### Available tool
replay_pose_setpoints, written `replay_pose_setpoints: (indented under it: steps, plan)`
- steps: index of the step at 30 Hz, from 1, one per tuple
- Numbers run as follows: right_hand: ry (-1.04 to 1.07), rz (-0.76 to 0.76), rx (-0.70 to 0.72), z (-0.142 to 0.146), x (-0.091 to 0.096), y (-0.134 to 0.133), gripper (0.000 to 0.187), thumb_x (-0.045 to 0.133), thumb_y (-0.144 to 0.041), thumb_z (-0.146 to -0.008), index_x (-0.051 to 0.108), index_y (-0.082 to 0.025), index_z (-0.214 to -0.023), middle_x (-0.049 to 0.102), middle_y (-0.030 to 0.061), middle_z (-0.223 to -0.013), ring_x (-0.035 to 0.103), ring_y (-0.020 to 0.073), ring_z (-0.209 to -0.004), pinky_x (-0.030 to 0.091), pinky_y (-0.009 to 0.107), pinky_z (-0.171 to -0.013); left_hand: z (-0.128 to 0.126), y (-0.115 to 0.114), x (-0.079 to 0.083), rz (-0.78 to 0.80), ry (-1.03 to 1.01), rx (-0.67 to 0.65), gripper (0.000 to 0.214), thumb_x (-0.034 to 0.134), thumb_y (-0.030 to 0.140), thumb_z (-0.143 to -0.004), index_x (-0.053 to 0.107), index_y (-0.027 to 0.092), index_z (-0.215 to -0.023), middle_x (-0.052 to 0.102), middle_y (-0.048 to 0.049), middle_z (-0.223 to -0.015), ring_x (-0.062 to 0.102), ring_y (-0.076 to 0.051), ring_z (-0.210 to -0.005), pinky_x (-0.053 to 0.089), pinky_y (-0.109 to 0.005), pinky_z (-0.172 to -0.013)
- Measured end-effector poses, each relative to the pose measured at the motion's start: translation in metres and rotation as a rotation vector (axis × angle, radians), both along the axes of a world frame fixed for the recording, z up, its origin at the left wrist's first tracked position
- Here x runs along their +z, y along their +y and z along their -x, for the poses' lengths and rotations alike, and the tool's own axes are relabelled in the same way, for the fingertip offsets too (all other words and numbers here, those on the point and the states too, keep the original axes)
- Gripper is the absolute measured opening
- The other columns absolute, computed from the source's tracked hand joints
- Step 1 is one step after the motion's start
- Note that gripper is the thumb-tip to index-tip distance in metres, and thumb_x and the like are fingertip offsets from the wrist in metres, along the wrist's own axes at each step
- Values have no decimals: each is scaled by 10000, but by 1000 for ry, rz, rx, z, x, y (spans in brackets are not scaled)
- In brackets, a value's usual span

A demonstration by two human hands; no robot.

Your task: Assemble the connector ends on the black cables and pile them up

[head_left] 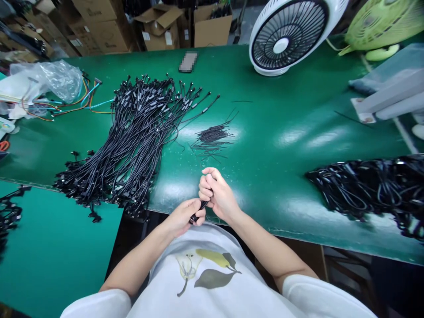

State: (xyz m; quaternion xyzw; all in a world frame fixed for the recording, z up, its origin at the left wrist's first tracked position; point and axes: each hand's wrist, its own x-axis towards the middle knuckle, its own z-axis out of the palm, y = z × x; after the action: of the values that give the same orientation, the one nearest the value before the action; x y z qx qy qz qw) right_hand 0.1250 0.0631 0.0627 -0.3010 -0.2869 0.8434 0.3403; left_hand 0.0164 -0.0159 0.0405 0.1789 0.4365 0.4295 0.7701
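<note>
My left hand (pixel 184 216) and my right hand (pixel 216 192) meet close to my chest at the near edge of the green table (pixel 281 132). Both are closed around one short black cable (pixel 198 212); only a small dark piece of it shows between the fingers. A large heap of loose black cables (pixel 132 141) lies to the left of my hands. Just beyond my hands lies a small bunch of thin black ties (pixel 212 137). A second heap of coiled black cables (pixel 371 190) lies at the right.
A white fan (pixel 288 35) and a green fan (pixel 380 22) stand at the far right. A clear plastic bag (pixel 49 79) with coloured wires (pixel 76 104) sits far left. Cardboard boxes (pixel 159 26) line the back. A lower teal surface (pixel 56 251) adjoins at the near left.
</note>
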Motion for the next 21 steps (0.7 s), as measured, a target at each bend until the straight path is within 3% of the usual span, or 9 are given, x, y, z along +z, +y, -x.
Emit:
replay_pose_setpoints:
  steps: [3,6,7,8,11,13,16,21]
  plan:
    - [-31,-139,139,1,-13,20,237,555,-454,-892,459,-255,-981,318,-102,-605,252,54,-450,262,179,-438,4,5,-4,6,20,46,489,685,577,-740,562,111,-822,371,63,-580,413,-54,-464,222,-210,-469]
    - [-291,-513,350,-10,-36,89,245,678,-384,-793,551,-201,-894,488,-53,-667,449,93,-599,403,248,-612,21,6,-10,23,81,121,458,702,545,-736,542,117,-763,369,60,-581,385,-42,-463,194,-204,-461]
    - [-481,-639,280,-16,-43,123,227,714,-337,-752,570,-186,-843,535,-34,-698,482,105,-661,408,261,-672,27,5,-13,37,104,156,458,707,544,-730,528,123,-743,369,60,-582,373,-38,-462,185,-203,-457]
    - [-700,-712,124,-21,-48,160,189,702,-313,-751,581,-178,-802,570,-20,-719,497,113,-702,401,271,-714,33,3,-15,52,128,189,461,710,546,-724,516,128,-731,366,61,-581,363,-36,-460,176,-202,-453]
    - [-907,-704,-113,-37,-53,266,136,497,-275,-897,580,-168,-900,608,13,-795,467,113,-736,369,301,-782,41,-2,-20,79,183,250,484,705,577,-709,502,138,-722,354,66,-570,351,-38,-455,170,-202,-451]
    - [-973,-719,-211,-44,-51,317,147,474,-285,-918,576,-186,-959,623,28,-865,470,119,-786,359,316,-842,42,-5,-22,77,212,267,503,695,605,-700,510,138,-727,351,67,-562,350,-42,-457,171,-204,-454]
    - [-1023,-781,-275,-46,-45,357,143,532,-292,-917,593,-194,-1000,625,68,-1022,515,139,-895,386,354,-914,43,-9,-22,65,261,294,527,671,637,-702,549,131,-778,333,73,-550,339,-46,-450,152,-211,-454]
    - [-1003,-911,-192,-41,-38,381,312,525,-375,-942,578,-178,-1179,577,88,-1200,588,185,-1016,519,396,-867,49,-7,-19,21,317,397,478,611,610,-781,529,167,-937,365,78,-578,343,-48,-450,150,-218,-466]
